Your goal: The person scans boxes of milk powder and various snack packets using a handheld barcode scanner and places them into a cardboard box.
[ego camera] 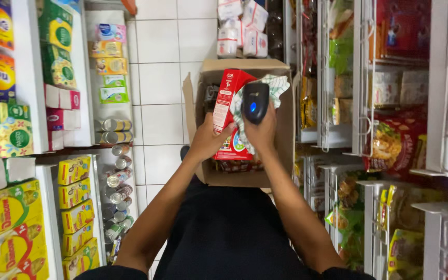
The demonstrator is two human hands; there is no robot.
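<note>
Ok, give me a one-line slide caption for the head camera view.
Left hand holds a red carton over a cardboard box; right hand grips a black scanner and checked cloth.

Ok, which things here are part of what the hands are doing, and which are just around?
In hand:
left hand gripping red carton
right hand holding black scanner and checked cloth
cardboard box beneath

Just around:
yellow boxes
tins
snack bags

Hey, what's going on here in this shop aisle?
A person stands between stocked shelves over an open cardboard box on the tiled floor. Their left hand holds a red carton upright above the box. Their right hand grips a black handheld scanner together with a checked cloth, right beside the carton. More packs lie inside the box.
</note>
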